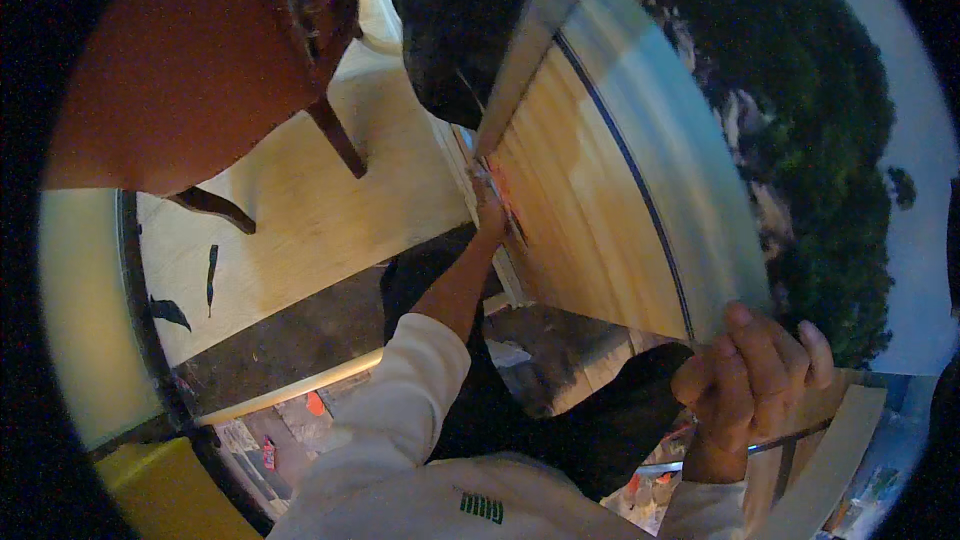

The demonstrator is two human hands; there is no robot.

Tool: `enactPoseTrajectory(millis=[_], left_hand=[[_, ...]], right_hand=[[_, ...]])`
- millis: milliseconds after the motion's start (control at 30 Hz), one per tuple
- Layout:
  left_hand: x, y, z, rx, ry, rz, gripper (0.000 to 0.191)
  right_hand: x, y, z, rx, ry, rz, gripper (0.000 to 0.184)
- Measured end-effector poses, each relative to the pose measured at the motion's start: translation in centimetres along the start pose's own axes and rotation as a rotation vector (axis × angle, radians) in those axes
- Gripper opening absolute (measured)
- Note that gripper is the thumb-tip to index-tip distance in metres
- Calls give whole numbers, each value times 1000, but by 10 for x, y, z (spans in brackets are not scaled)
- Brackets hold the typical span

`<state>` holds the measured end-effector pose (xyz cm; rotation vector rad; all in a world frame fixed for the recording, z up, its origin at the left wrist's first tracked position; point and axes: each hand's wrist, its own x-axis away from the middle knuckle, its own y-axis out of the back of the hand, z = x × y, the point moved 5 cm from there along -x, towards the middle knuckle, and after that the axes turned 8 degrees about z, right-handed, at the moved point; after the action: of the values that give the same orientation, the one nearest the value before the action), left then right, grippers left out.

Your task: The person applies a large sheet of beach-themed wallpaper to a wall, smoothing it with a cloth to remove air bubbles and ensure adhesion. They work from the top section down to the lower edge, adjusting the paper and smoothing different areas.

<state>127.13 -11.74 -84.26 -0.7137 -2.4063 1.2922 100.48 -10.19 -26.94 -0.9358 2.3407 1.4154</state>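
A large panel rises in front of me, printed with a landscape in sandy bands, pale blue water, rocks and dark trees. My right hand has its fingers curled over the near edge of this panel. Stretched forward, my left hand is at the narrow gap where the panel meets the pale platform. A reddish, blurred patch shows beside that hand. Whether the left fingers hold something is too blurred to tell. A light upright post rises just beyond it.
An orange-brown upholstered chair with dark wooden legs stands on the platform, upper left. Dark leaf-like pieces lie near its left edge. A black object hangs beyond the left hand. Wooden boards lean at lower right; clutter covers the floor.
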Motion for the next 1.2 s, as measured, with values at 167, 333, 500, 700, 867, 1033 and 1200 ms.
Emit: enactPoseTrajectory(millis=[167,333,500,700,867,1033,1200], left_hand=[[27,26,39,-283,58,-298,79],[100,-18,54,-521,73,-452,76],[158,-57,79,-597,110,-516,73],[190,-100,80,-655,93,-502,70],[213,-170,49,-773,-33,-425,67],[225,-274,-17,-941,-307,-260,65],[228,-374,-98,-1061,-667,-35,63]], right_hand=[[-1,3,1,-10,-37,30,15],[7,0,-3,-80,-5,17,17],[8,2,-2,-176,-67,35,22],[13,-5,1,-216,-83,-68,25],[17,-3,-3,-274,-41,-119,17],[20,-3,-6,-382,-4,-271,29],[25,-2,-12,-501,63,-310,35]])
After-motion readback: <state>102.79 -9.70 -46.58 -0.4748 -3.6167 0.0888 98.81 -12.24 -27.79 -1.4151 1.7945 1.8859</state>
